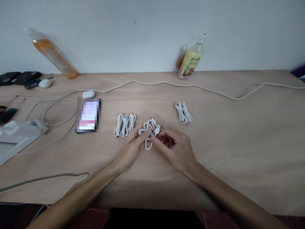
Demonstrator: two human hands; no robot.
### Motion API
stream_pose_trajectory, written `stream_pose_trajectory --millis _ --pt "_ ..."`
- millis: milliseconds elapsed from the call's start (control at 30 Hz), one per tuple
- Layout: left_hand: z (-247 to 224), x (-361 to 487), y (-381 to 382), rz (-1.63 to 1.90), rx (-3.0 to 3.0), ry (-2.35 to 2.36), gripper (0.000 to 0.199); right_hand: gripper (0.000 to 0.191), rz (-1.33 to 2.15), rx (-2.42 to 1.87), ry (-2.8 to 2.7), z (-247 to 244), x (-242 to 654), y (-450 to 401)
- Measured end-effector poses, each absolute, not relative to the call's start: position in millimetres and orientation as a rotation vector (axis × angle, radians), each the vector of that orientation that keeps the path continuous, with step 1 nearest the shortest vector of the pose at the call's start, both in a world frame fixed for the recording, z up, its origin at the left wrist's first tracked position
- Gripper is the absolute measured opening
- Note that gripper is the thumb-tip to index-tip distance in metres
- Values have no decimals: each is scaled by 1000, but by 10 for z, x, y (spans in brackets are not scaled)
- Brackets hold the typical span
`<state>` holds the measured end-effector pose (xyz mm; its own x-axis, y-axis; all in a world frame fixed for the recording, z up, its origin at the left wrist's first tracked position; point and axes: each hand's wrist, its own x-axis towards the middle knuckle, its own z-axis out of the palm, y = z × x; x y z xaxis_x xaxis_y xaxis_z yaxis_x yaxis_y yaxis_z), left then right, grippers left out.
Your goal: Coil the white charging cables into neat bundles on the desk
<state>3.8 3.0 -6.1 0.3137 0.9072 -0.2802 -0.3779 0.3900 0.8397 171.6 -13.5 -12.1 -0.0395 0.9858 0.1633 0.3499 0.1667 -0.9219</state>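
Observation:
A white USB cable (148, 143), folded into loops, is held up between both hands over the near middle of the table. My left hand (133, 144) is closed on the loops, its thumb pressed across them. My right hand (177, 146) is closed too, thumb and fingers pinched at the cable's right side below the white USB plug (157, 129). A thin pale loop of wire or tie (163, 121) sticks up by the right fingers. Several coiled white cables (125, 125) lie side by side left of my hands. Another coiled white cable bundle (183, 112) rests to the right.
A phone (88, 115) with a lit screen and a white earbud case (88, 94) lie at left. An orange drink bottle (55, 59) and a yellow drink bottle (191, 60) lean on the wall. A long white cable (147, 83) crosses the table (238, 136). A plastic bag (19, 138) lies far left.

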Motion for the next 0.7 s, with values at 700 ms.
stream_pose_trajectory --millis 700 --pt "-75 -17 64 909 970 956 58 38 1349 -1195 -1138 -136 1775 -58"
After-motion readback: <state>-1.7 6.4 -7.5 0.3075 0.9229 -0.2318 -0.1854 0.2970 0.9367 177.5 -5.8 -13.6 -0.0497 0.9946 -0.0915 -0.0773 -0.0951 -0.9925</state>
